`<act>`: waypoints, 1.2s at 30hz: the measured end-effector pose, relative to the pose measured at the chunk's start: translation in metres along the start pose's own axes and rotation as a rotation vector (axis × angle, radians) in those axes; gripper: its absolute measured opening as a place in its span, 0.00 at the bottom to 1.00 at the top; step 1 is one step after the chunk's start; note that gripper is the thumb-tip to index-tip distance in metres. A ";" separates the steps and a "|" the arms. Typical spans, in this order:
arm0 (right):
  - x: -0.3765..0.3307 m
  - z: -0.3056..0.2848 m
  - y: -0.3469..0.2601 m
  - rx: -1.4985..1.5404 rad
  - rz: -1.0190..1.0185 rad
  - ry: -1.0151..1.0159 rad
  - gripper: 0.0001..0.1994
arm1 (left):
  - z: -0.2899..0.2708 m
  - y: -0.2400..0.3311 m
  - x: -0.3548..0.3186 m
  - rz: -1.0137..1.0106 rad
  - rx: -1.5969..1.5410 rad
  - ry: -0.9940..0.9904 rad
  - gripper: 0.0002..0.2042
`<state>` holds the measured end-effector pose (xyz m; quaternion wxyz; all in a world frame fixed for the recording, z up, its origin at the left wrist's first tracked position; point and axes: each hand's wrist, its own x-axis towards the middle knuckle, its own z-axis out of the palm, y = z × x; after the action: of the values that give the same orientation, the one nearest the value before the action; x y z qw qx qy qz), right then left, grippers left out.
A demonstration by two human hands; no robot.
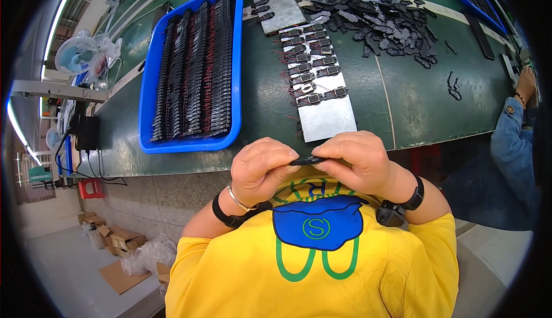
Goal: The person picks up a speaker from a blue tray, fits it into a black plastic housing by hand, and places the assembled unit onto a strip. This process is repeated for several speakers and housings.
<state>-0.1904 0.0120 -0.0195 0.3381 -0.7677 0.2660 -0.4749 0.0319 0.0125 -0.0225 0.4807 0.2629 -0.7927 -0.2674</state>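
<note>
Between my two hands, just in front of the bench edge, is a small flat black plastic part, seen nearly edge-on. My left hand pinches its left end with thumb and fingertips. The right end is gripped the same way by my right hand. Beyond my hands lies a pale metal plate, its near part bare. Two rows of small black rectangular speaker-like modules with red wires rest on its farther part. The face of the held part is too small to make out.
Left on the green bench, a blue tray holds packed rows of black wired parts. Flat black pieces are heaped at the back, beside another metal plate. A co-worker's hand is at the right. Cardboard boxes stand on the floor.
</note>
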 end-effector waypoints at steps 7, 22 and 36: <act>0.000 -0.001 -0.003 -0.091 -0.083 0.005 0.10 | -0.012 0.021 0.010 -0.234 -0.033 0.037 0.14; 0.012 0.006 -0.015 -0.194 -0.230 -0.112 0.11 | -0.025 0.032 0.019 0.023 0.290 -0.347 0.13; 0.021 0.012 -0.014 -0.137 -0.103 -0.217 0.11 | -0.091 0.040 0.017 -0.052 0.451 -0.360 0.09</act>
<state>-0.1694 0.0085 -0.0009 0.2869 -0.8485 0.2200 -0.3863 0.1010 0.0146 0.0513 0.2549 0.3318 -0.8975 -0.1392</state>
